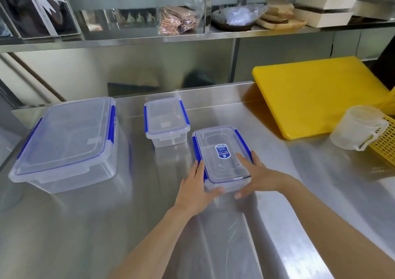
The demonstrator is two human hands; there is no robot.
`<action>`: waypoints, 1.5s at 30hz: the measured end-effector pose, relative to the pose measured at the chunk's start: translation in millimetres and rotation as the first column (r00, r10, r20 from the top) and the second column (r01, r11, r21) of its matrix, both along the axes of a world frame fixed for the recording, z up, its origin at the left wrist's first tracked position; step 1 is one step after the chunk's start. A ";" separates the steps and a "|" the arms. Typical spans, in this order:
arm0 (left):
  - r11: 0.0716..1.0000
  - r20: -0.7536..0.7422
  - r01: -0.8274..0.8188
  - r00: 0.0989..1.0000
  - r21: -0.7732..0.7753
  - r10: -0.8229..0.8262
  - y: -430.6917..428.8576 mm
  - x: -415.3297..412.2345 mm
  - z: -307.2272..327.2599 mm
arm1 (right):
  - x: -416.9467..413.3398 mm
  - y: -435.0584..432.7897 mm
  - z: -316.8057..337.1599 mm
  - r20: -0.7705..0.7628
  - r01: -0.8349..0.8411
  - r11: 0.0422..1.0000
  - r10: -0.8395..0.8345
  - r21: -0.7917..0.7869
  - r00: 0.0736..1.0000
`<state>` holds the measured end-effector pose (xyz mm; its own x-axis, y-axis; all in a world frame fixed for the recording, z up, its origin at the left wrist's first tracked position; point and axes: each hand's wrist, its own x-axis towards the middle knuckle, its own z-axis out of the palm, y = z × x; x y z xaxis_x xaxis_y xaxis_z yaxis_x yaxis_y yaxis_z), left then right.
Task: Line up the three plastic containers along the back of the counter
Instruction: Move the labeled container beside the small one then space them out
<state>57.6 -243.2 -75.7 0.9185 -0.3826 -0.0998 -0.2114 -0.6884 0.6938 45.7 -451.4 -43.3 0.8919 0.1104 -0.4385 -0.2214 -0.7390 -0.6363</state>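
Observation:
Three clear plastic containers with blue clips sit on the steel counter (pixel 277 193). The large container (pixel 66 142) is at the left. A small container (pixel 165 120) stands near the back wall in the middle. A medium container with a blue label (pixel 220 150) lies nearer to me, right of the small one. My left hand (pixel 195 188) grips its left near corner and my right hand (pixel 255 178) grips its right side, thumb on the lid.
A yellow cutting board (pixel 316 94) lies at the back right. A translucent measuring jug (pixel 357 127) and a yellow perforated basket (pixel 384 142) are at the right edge. A steel shelf (pixel 149 41) with bags and boxes hangs above the back wall.

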 end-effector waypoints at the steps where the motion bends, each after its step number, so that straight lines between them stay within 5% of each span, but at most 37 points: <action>1: 1.000 0.015 -0.003 1.000 -0.016 0.003 -0.6 6.0 -3.2 | 1.5 -4.6 -2.4 -0.008 -0.013 1.000 0.013 0.013 1.000; 6: 0.999 0.069 -0.050 0.996 0.021 0.049 -8.7 34.6 -0.5 | 22.7 -12.7 -11.3 0.096 0.267 0.914 -0.309 0.305 0.946; 8: 0.991 0.193 -0.086 0.979 0.103 0.065 -10.4 47.5 4.1 | 35.4 -10.5 -15.4 0.126 0.289 0.912 -0.336 0.291 0.933; 10: 0.962 0.433 -0.080 0.900 0.263 -0.044 -13.1 59.7 7.6 | 49.4 -8.6 -17.7 0.154 0.289 0.924 -0.333 0.249 0.930; 13: 0.885 0.560 -0.039 0.787 0.465 -0.259 -18.7 77.0 0.7 | 73.3 -7.4 -17.2 0.206 0.286 0.926 -0.338 0.245 0.918; 19: 0.805 0.457 -0.053 0.844 0.591 -0.280 -27.4 112.8 -0.1 | 133.2 -14.3 -13.8 0.275 0.157 0.987 -0.145 -0.021 0.950; 29: 0.777 0.349 -0.059 0.913 0.627 -0.212 -36.5 157.0 3.5 | 187.5 -19.2 -21.9 0.302 0.144 0.982 -0.176 0.125 0.937; 36: 0.886 0.308 -0.259 0.941 0.385 0.141 -46.1 170.6 17.5 | 196.9 -13.5 -16.9 0.254 0.277 0.849 -0.419 0.450 0.872; 45: 0.862 0.294 -0.213 0.952 0.460 0.078 -54.9 178.9 13.4 | 212.6 -12.2 -33.3 0.252 0.226 0.832 -0.393 0.507 0.884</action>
